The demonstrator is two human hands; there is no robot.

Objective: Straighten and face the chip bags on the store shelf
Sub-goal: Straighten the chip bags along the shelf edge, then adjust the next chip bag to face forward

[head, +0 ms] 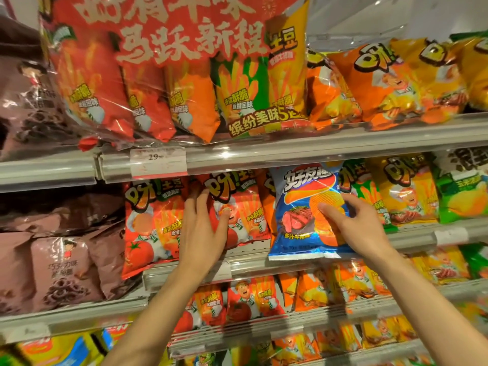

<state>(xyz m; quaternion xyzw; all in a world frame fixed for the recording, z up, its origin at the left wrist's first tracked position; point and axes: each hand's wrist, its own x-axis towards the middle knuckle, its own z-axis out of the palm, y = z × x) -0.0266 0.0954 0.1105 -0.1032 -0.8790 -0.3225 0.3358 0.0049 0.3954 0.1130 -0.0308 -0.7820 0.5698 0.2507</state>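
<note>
Overhanging shelf lip [264, 262]: blue bag [298, 223].

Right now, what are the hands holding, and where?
The right hand grips the blue bag by its right side, thumb across the front. The left hand holds nothing; its straight fingers press a red bag.

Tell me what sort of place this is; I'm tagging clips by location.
Most likely a shop's snack aisle: tiered shelves packed with chip bags, and a price tag clipped to the shelf edge.
</note>
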